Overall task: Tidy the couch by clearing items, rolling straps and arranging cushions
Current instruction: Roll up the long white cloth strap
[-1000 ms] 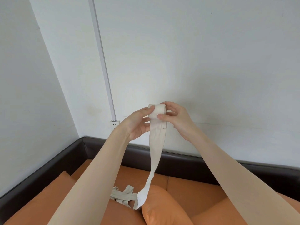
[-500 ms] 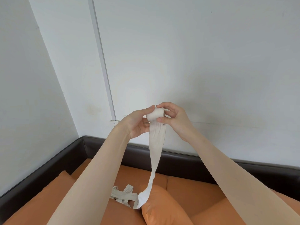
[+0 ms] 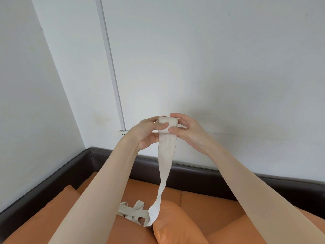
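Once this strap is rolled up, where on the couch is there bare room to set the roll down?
Bare orange seat lies right of the cushion, bordered by the dark backrest. It is crowded at lower centre, where the loose strap lies heaped beside that cushion, under the left hand and right hand holding the roll.

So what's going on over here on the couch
A person is rolling up a cream strap. Both hands hold the small roll at chest height: the left hand and the right hand pinch its ends. The unrolled tail hangs down to a loose heap of strap on the orange couch, beside a cushion.
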